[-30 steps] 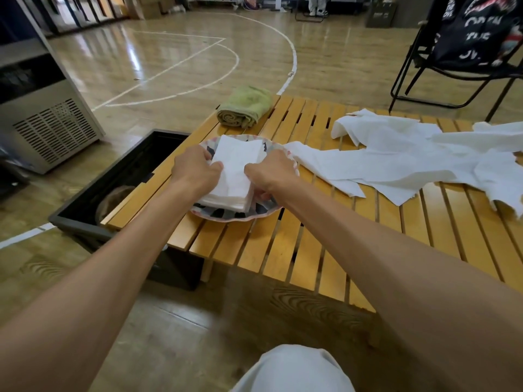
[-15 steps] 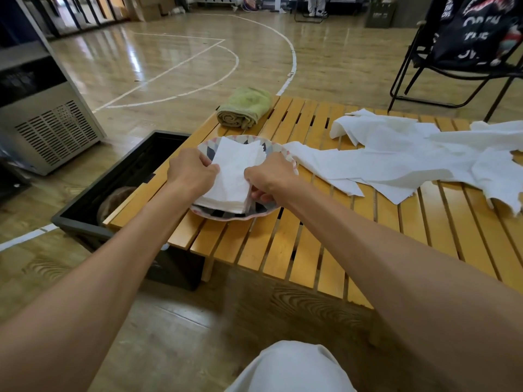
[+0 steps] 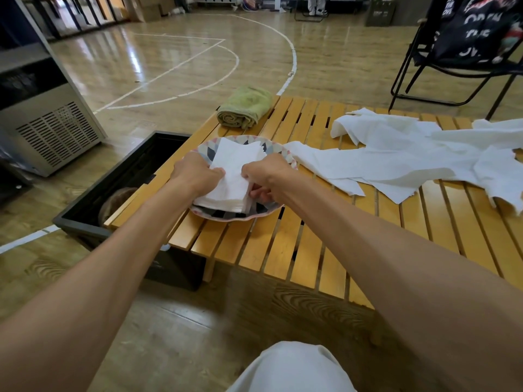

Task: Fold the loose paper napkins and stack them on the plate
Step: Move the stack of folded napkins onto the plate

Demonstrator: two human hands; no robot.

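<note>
White folded napkins [image 3: 230, 182] sit stacked on the plate [image 3: 285, 158] near the desk's left edge; the left hand [image 3: 195, 172] and right hand [image 3: 266, 176] each pinch the stack's sides, seemingly squaring it. Next, I'd judge, comes releasing it and fetching a loose napkin [image 3: 396, 157] from the desk's right side.

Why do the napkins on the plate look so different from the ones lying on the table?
The napkins on the plate are folded into a neat stack; the loose napkins lie unfolded and rumpled. The stack sits on the patterned plate, gripped by the left hand and right hand; the loose ones sprawl over the table slats, untouched. Both are white paper.
</note>
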